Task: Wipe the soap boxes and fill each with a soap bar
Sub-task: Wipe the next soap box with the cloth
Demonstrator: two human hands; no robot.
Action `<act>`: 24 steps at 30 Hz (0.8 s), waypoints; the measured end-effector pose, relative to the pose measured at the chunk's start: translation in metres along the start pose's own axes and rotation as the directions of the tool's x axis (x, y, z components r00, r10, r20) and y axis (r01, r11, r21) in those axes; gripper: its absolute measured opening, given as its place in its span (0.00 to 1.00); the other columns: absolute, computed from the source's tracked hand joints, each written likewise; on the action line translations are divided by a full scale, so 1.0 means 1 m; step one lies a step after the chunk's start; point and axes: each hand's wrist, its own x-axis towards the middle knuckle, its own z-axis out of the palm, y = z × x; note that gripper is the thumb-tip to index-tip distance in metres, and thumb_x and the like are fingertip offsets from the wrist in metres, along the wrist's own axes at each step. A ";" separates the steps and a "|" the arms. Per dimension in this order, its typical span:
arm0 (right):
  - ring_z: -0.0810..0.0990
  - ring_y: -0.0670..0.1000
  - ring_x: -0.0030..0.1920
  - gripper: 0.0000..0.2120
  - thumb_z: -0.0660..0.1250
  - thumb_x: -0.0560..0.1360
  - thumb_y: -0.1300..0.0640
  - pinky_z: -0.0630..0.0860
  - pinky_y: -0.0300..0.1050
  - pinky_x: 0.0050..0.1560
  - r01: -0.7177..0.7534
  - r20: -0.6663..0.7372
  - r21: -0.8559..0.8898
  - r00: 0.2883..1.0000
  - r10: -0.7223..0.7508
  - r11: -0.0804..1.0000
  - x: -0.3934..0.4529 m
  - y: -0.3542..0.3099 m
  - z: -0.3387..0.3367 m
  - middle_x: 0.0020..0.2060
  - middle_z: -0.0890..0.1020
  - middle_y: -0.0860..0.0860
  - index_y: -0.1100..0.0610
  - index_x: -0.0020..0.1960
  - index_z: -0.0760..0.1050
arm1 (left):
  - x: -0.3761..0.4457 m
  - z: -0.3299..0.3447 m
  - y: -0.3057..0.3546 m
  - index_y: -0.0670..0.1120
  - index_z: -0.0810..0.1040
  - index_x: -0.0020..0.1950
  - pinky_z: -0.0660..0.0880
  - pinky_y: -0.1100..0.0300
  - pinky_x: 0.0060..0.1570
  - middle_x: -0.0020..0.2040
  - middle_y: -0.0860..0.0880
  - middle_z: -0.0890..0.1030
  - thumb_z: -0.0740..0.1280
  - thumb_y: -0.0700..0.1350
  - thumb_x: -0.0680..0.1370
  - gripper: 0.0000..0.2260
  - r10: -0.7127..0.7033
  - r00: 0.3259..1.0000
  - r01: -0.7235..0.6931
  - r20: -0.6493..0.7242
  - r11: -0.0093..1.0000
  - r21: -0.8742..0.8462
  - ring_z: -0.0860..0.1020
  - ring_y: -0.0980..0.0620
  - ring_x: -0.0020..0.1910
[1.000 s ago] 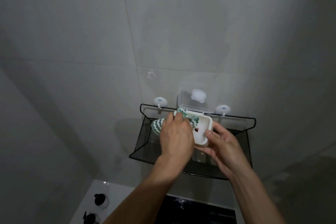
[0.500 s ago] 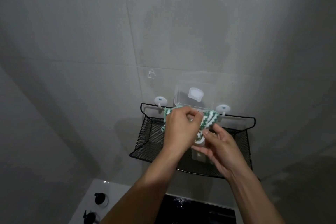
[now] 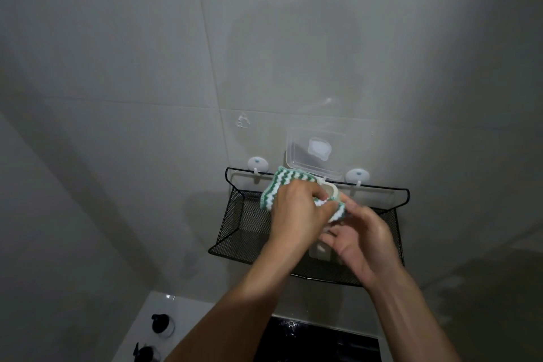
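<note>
**Two hands on one soap box, mid-frame**

Left hand [image 3: 296, 209] clenched around green-and-white striped cloth [image 3: 282, 185], pressing it against white soap box [image 3: 332, 191]. Right hand [image 3: 361, 241] below the box, fingers loosely curled; grip hidden, cannot tell. Clear lid [image 3: 316, 153] stands raised against tiled wall. Black mesh shelf [image 3: 241, 232] behind both hands. Two pump bottles [image 3: 160, 322] lower left.

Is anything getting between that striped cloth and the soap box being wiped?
Nothing visible does. The left hand grips the striped cloth and holds it against the white soap box, whose clear lid stands open. The right hand supports the box from below, above the black mesh basket.
</note>
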 end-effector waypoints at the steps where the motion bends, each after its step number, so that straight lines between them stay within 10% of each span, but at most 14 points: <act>1: 0.85 0.58 0.52 0.18 0.60 0.78 0.58 0.83 0.54 0.50 -0.007 -0.019 0.011 1.000 0.007 1.000 0.000 -0.001 -0.001 0.58 0.83 0.63 0.61 0.64 0.80 | -0.001 -0.001 -0.001 0.47 0.86 0.49 0.76 0.58 0.48 0.47 0.48 0.86 0.75 0.50 0.71 0.11 0.028 1.000 -0.028 0.014 0.999 0.015 0.81 0.49 0.48; 12: 0.86 0.56 0.40 0.12 0.63 0.79 0.64 0.84 0.50 0.36 -0.017 -0.161 -0.194 0.987 -0.015 0.981 0.002 -0.009 -0.011 0.47 0.86 0.63 0.65 0.60 0.79 | -0.013 -0.014 -0.020 0.53 0.84 0.57 0.66 0.54 0.58 0.54 0.55 0.82 0.72 0.54 0.74 0.13 0.356 0.892 -0.418 0.277 0.884 0.209 0.73 0.53 0.56; 24: 0.86 0.65 0.50 0.11 0.61 0.81 0.65 0.84 0.59 0.41 -0.064 -0.215 -0.252 0.976 0.008 0.966 0.002 -0.012 -0.017 0.51 0.85 0.66 0.66 0.60 0.77 | -0.007 -0.034 -0.040 0.52 0.84 0.57 0.67 0.52 0.55 0.52 0.55 0.83 0.70 0.51 0.76 0.11 0.430 0.828 -0.548 0.359 0.752 0.365 0.76 0.50 0.55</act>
